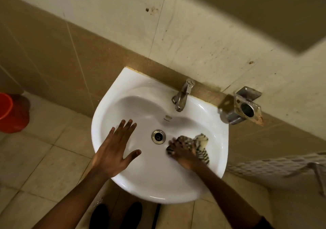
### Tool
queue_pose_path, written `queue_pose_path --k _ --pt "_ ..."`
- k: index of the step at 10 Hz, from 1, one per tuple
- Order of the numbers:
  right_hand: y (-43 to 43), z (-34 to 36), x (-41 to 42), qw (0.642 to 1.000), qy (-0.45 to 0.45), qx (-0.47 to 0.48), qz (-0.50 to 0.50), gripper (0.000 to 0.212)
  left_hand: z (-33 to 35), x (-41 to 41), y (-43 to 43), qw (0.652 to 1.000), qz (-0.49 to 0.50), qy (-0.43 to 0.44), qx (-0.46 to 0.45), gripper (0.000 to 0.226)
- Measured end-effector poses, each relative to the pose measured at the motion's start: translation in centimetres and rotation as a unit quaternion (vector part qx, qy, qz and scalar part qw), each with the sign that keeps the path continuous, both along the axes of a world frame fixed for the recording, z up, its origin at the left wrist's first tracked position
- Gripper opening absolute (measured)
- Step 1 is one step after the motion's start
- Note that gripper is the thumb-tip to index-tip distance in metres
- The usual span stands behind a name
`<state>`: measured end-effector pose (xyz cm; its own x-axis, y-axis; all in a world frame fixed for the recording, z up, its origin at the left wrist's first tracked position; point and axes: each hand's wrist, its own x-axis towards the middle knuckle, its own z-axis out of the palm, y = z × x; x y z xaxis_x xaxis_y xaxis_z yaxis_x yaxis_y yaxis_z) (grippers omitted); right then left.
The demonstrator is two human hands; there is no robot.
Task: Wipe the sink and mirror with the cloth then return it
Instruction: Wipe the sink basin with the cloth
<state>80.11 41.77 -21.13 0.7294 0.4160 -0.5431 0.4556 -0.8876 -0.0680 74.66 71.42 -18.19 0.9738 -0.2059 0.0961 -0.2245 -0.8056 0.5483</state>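
Observation:
A white wall-mounted sink (123, 80) fills the middle of the view, with a metal drain (158, 136) at its centre. My right hand (182, 153) presses a striped dark-and-cream cloth (199, 143) against the right inner side of the basin, just right of the drain. My left hand (116, 149) hovers flat over the basin's left side, fingers spread, holding nothing. The lower edge of the mirror (264, 8) shows blurred at the top right.
A chrome tap (182, 94) stands at the back rim. To its right a metal holder (247, 106) is fixed on the tiled wall. At the left edge, an orange bucket (12, 113) sits on the floor. A metal rail (319, 175) is at far right.

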Motion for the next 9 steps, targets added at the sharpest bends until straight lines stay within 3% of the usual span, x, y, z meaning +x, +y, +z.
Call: queue_pose_path --k 1,2,3,4,5,6,7,8,9 --pt "6.7 1.8 -4.9 0.984 0.004 0.159 0.076 0.045 -0.2 0.0 -0.1 1.0 -0.007 0.0 -0.003 0.078" --pt "9.9 5.3 -8.6 0.954 0.119 0.271 0.05 0.039 -0.2 0.1 0.0 1.0 -0.009 -0.004 -0.004 0.078" --pt "7.3 7.0 -11.2 0.938 0.115 0.327 -0.009 0.039 -0.2 0.2 0.2 1.0 -0.018 0.0 -0.007 0.079" --pt "0.7 8.0 -12.4 0.967 0.076 0.238 -0.055 0.051 -0.5 0.1 0.2 1.0 -0.022 0.011 -0.013 0.081" --pt "-3.8 10.6 -12.9 0.966 0.066 0.194 -0.157 0.052 -0.7 -0.3 0.2 0.999 -0.029 0.031 -0.005 0.081" --pt "-5.6 12.8 -10.3 0.913 0.045 0.279 -0.294 0.04 -0.5 -0.1 0.3 0.999 -0.03 0.02 0.012 0.073" --pt "-2.7 15.9 -8.5 0.904 -0.095 0.324 -0.261 0.029 4.3 -0.2 -1.8 0.975 -0.008 0.173 -0.141 0.03" --pt "2.3 19.4 -6.9 0.849 -0.196 0.408 -0.271 0.045 8.3 1.7 -6.1 0.884 -0.062 0.301 -0.351 0.032" --pt "6.3 21.6 -5.0 0.827 -0.315 0.404 -0.23 0.066 13.1 4.1 -8.8 0.852 -0.086 0.246 -0.454 0.056"
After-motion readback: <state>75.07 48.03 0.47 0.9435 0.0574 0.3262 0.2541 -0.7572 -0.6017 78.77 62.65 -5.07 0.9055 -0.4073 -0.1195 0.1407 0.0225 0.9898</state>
